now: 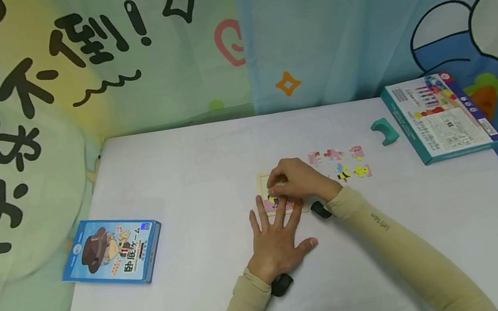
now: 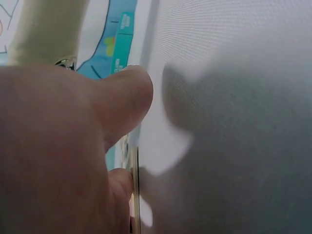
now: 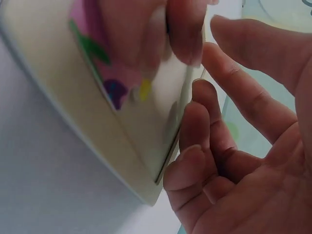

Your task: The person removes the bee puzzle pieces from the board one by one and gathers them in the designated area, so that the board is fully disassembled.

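A small jigsaw puzzle board with a pale frame lies near the middle of the table, its lower part filled with pink pieces. My left hand is spread flat, its straight fingers resting on the board's lower part. Over the board's upper part, my right hand curls in, thumb and index finger pinching what looks like a puzzle piece, mostly hidden by the fingertips. In the right wrist view, the board's tray shows bare beside a pink piece. Several loose puzzle pieces lie right of the board.
A teal curved piece lies beyond the loose pieces. At the far right sits a teal and white box; at the left lies a blue box with a hat picture. A printed curtain hangs behind the white table.
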Demonstrator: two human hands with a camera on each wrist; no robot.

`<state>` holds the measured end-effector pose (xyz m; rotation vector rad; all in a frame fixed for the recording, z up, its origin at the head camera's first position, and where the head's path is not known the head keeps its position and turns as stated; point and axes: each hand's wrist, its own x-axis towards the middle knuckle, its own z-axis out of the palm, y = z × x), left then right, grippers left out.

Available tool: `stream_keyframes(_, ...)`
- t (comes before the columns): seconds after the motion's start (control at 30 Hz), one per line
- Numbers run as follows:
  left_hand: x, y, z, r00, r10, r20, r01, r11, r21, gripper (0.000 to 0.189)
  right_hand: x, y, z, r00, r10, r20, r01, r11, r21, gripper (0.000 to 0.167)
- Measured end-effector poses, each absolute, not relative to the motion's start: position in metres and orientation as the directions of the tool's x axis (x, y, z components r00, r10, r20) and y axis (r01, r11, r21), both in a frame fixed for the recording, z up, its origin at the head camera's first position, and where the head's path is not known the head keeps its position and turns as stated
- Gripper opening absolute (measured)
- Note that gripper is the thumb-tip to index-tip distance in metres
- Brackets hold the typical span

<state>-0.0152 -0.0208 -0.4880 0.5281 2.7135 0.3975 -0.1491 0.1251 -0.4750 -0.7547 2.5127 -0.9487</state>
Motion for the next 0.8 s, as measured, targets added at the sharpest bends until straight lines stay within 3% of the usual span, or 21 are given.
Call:
stream_keyframes(0.23,-0.014,-0.022,-0.488,-0.871,0.400,-0.285,0.305,0.895,0.325,0.084,-0.145,0.117,-0.474,-0.769,-0.609,-0.196,-0.328,0.639,-0.695,0.006)
stream_keyframes(0.8,-0.013,-0.021,-0.487,-0.880,0.400,-0.256,0.305,0.889,0.341,0.083,-0.142,0.114,-0.466,-0.738,-0.629,-0.243,-0.271,0.606,-0.748,0.012)
